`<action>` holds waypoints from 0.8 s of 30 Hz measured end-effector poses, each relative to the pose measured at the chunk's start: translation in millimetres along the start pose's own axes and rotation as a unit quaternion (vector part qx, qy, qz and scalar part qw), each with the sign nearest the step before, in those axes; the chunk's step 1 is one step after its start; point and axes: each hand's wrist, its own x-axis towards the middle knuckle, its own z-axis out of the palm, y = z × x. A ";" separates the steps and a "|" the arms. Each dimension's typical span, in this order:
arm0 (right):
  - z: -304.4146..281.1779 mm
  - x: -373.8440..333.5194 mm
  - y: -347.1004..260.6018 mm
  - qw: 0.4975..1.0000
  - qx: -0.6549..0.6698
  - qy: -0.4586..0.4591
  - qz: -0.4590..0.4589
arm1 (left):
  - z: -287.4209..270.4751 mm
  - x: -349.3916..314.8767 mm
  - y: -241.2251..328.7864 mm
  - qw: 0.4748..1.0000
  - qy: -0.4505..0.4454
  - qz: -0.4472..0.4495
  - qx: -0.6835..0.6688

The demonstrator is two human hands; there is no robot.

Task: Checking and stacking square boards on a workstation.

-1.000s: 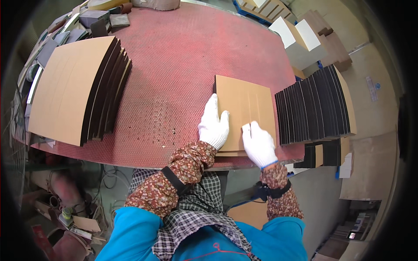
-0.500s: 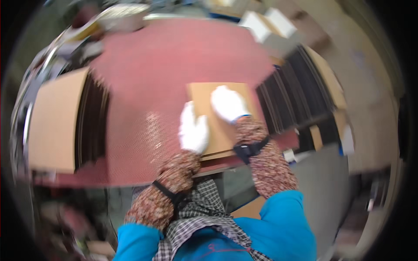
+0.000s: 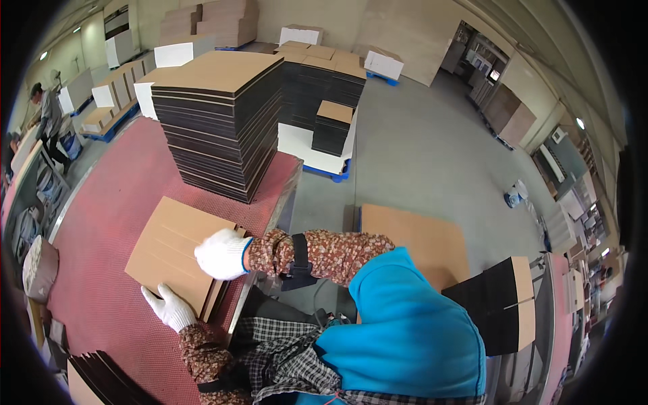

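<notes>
A small stack of brown cardboard sheets (image 3: 169, 237), with crease lines across the top one, lies on the red textured tabletop (image 3: 108, 223). Its lower sheets stick out unevenly on the right side. My left hand (image 3: 169, 308), in a white knit glove, rests against the near left edge of the stack with fingers stretched and thumb apart. On top, by the right edge, lies my right hand (image 3: 223, 255), also gloved in white. Its fingertips are blurred and turned under, so their hold cannot be made out.
A tall stack of dark-edged cardboard (image 3: 216, 135) stands at the table's far end. Behind it, more stacks sit on a blue pallet (image 3: 327, 169). Dark-edged sheets (image 3: 108, 378) lie at the lower left. Cardboard (image 3: 418, 236) is at my right; a person (image 3: 48, 118) stands far left.
My view has swung and lifted, bringing the tall stack and the room beyond into sight. Both hands are still on the cardboard; the right has shifted to the right edge of the stack.
</notes>
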 end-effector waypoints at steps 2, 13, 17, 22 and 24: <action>-0.6 0.5 8.6 0.997 -0.004 0.020 0.081 | -5.7 4.3 -4.7 1.000 -0.003 0.015 0.011; 41.4 -10.2 45.4 0.935 0.126 0.206 0.259 | -25.3 -23.7 -18.0 0.999 -0.030 0.020 0.014; 51.1 -38.4 23.0 0.936 0.185 0.198 0.226 | -55.0 -34.4 -22.7 0.998 -0.028 -0.016 -0.047; 57.1 -51.8 -24.9 0.952 0.177 0.237 0.077 | -108.5 -64.9 -18.2 0.999 0.043 0.011 -0.030; 36.3 -65.5 -41.7 0.958 0.187 0.186 0.112 | -111.9 -85.9 35.0 0.997 0.030 -0.038 -0.067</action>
